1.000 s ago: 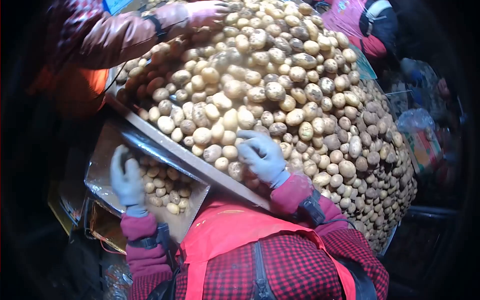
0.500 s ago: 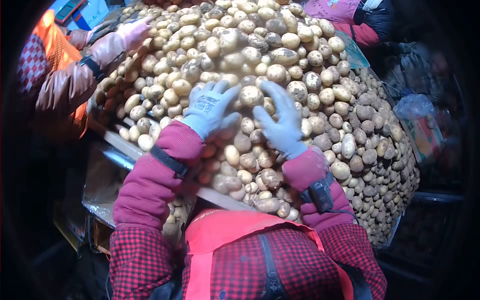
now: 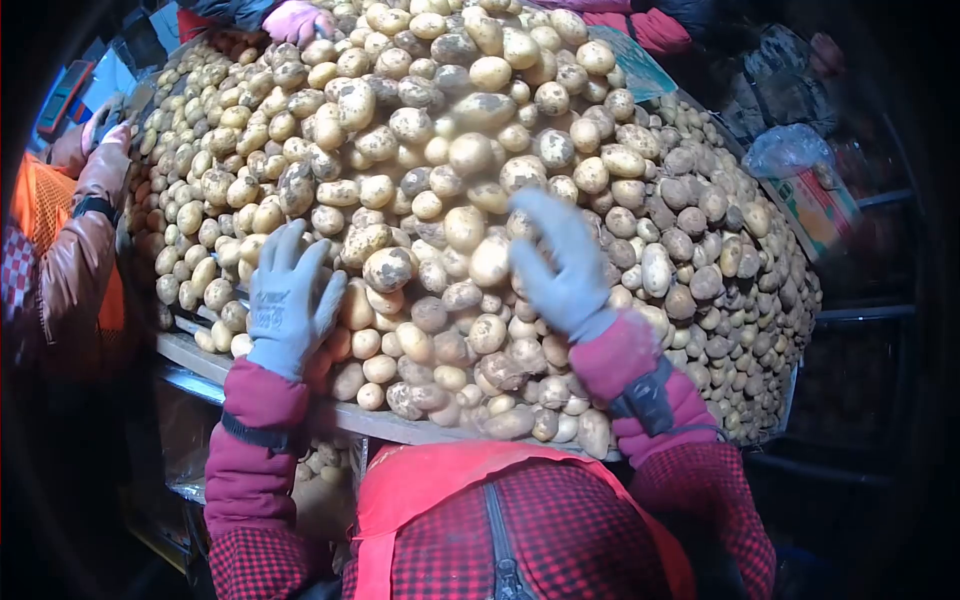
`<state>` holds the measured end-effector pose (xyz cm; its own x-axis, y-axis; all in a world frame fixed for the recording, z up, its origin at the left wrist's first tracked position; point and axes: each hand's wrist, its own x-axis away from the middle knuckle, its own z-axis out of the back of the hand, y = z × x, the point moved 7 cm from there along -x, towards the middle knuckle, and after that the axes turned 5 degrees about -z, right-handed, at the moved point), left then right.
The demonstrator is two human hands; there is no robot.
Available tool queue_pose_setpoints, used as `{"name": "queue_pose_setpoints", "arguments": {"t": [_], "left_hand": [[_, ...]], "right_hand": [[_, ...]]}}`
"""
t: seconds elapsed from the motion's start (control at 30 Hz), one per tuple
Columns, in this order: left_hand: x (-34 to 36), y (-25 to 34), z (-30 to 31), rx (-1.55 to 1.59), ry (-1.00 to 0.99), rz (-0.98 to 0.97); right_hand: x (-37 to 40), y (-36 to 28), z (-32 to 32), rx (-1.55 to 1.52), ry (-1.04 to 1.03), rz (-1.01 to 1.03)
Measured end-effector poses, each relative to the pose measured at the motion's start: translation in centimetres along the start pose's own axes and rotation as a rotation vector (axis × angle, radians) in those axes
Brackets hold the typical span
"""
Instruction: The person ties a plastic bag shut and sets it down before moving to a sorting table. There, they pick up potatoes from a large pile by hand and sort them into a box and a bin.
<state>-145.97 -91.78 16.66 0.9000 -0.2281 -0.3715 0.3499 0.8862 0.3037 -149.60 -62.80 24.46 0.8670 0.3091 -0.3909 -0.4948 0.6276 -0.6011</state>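
Note:
A large heap of potatoes (image 3: 430,290), pale yellow and partly smeared with soil, spreads before me. My left hand (image 3: 285,305), in a grey-blue work glove, lies at the left part of the heap with its fingers spread and nothing held. Over the right middle of the heap is my right hand (image 3: 565,270), gloved alike and slightly blurred. Its thumb and fingers are apart, beside a pale potato (image 3: 490,261) that it does not grip. Several loose potatoes lie between my two hands, down to the near edge.
A metal table edge (image 3: 400,428) runs along the near side. At the left stands a person in an orange vest (image 3: 45,200); another person's pink glove (image 3: 298,22) rests at the far side. A printed carton (image 3: 815,205) with a plastic bag (image 3: 788,150) sits at the right.
My left hand has moved left and toward me, away from my right hand. Potatoes have shifted down between them. My view has turned somewhat, and the left co-worker appears farther left.

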Motion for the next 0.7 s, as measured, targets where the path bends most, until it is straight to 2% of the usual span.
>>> {"name": "queue_pose_setpoints", "arguments": {"t": [0.07,0.17,0.23,0.33,0.37,0.47,0.5,0.6,0.7], "left_hand": [[0.8,-0.6,0.0,-0.041,0.017,0.069],[1.6,-2.6,-0.9,-0.007,0.011,0.140],[1.8,-3.2,-1.3,-0.028,0.004,0.151],[2.0,-3.4,-1.5,-0.040,0.013,0.137],[2.0,-3.6,-1.7,-0.018,0.035,0.124],[2.2,-3.7,-1.6,-0.003,0.041,0.128],[2.2,-3.8,-1.6,0.013,0.031,0.138],[2.6,-3.7,-1.6,0.045,0.039,0.148],[3.1,-3.1,-0.9,0.052,0.070,0.138]], "right_hand": [[-1.4,2.8,1.3,0.232,0.088,-0.157],[-3.6,5.4,-0.5,0.484,-0.082,-0.168],[-5.5,4.6,-2.5,0.575,-0.233,-0.190],[-6.8,5.4,-4.4,0.711,-0.307,-0.299],[-6.3,6.3,-4.8,0.646,-0.244,-0.264],[-4.3,7.4,-4.4,0.352,-0.261,-0.383],[-4.2,7.0,-4.3,0.333,-0.267,-0.343],[-2.5,5.3,-2.8,0.203,-0.425,-0.478],[-0.3,7.0,-1.0,-0.319,-0.113,-0.503]]}}
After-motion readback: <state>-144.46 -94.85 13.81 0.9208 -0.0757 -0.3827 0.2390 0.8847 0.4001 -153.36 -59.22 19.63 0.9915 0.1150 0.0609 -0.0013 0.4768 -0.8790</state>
